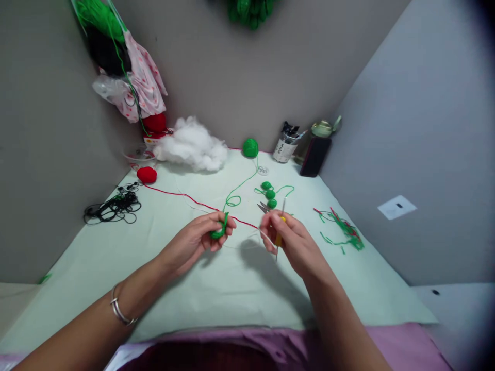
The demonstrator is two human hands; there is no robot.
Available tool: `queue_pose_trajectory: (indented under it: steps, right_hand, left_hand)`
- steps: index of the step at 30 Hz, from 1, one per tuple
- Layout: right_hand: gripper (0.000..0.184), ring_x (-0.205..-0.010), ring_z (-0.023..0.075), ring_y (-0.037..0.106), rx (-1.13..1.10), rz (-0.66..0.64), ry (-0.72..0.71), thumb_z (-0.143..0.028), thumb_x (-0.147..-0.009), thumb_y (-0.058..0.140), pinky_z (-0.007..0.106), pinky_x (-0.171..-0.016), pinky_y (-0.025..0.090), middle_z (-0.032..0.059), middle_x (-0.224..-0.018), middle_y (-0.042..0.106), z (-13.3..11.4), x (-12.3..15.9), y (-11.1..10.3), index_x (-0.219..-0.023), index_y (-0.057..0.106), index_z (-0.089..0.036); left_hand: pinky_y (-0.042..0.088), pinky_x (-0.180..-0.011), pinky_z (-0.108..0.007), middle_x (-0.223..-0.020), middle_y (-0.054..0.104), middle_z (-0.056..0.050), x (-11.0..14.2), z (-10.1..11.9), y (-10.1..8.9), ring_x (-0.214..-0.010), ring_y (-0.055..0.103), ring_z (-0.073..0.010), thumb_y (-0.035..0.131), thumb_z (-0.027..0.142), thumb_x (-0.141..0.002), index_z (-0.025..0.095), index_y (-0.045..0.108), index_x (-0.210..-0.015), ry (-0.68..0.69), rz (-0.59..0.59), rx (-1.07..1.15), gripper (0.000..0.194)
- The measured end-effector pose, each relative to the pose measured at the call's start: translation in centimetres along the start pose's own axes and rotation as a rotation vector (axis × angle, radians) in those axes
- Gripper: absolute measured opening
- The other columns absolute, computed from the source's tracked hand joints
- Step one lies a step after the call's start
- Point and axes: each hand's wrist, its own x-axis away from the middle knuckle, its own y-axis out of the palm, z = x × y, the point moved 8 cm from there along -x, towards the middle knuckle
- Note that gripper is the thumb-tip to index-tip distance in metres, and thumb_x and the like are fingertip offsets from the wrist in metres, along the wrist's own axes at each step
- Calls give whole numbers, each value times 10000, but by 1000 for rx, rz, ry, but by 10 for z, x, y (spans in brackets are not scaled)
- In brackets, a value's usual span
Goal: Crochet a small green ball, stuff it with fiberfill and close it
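Note:
My left hand [199, 232] pinches a small green crocheted piece [218, 233], which has something white in its middle. A green yarn strand runs from near it toward a green yarn ball [250, 148] at the back. In my right hand [297, 239] is a crochet hook [279, 238] with a yellow grip and metal ends. A thin white thread [266, 237] passes by the right fingers. Just beyond that hand lie scissors [263, 207], partly hidden by it, and several small green crocheted balls [270, 194] in a row.
White stuffing [193, 147] is heaped at the back left, near a red yarn ball [147, 175]. Black cord [116, 207] lies tangled at left, yarn scraps [348, 232] at right. A pen cup [285, 149] and dark phone [316, 157] stand against the back right.

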Motion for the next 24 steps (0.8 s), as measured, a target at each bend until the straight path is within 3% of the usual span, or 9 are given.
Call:
queue_pose_trajectory:
  steps: [4,6,10,12,15,17,24]
  right_hand:
    - [373,-560,85,337,124,-51,-88,-496,-999,581,269,-512,308,34,-998,674,-20,-8,19,-1207,702,-211]
    - [405,-569,87,345,118,-128,-139,-495,-1017,539,261,-523,327,25,-993,678,-28,-10,35,-1295,668,-229]
    - [490,-560,87,399,181,-554,-76,-592,-1006,522,234,-525,340,-39,-716,574,-19,-13,67,-1186,695,-170]
    - [466,-599,87,425,268,-663,3,-592,-942,635,218,-534,345,-47,-700,535,-5,-19,60,-1053,726,-148]
    - [373,-548,83,350,191,-445,-4,-509,-851,759,225,-503,272,-82,-598,426,-4,-44,20,-929,733,-144]
    - [336,-512,76,230,99,-290,-60,-502,-852,732,230,-488,192,-115,-576,313,-10,-58,-4,-935,692,-178]
    - [172,-482,62,191,-3,87,-129,-300,-793,751,204,-460,145,-122,-543,300,-38,-107,-50,-854,619,-207]
  left_hand:
    - [288,-459,-175,-715,539,-2,17,-5,20,-536,403,-80,612,220,-865,133,725,-916,-30,-41,-43,151]
    - [278,-453,-176,-687,518,3,27,-3,29,-522,383,-82,616,223,-848,136,713,-887,-32,-53,-29,136]
    - [276,-439,-168,-666,473,18,51,2,28,-504,322,-69,641,227,-833,133,700,-829,12,-27,64,111]
    - [280,-432,-163,-661,452,27,64,2,16,-506,279,-65,661,226,-846,134,696,-810,42,13,106,105]
    - [278,-412,-159,-662,428,34,80,-5,-7,-514,253,-69,678,239,-861,133,703,-816,57,95,142,118]
    - [272,-406,-156,-675,423,35,85,-13,-17,-517,263,-68,680,267,-873,129,710,-840,45,135,140,145]
    - [236,-422,-160,-689,470,37,82,-40,-17,-497,293,-49,674,253,-863,133,697,-933,-47,154,73,141]
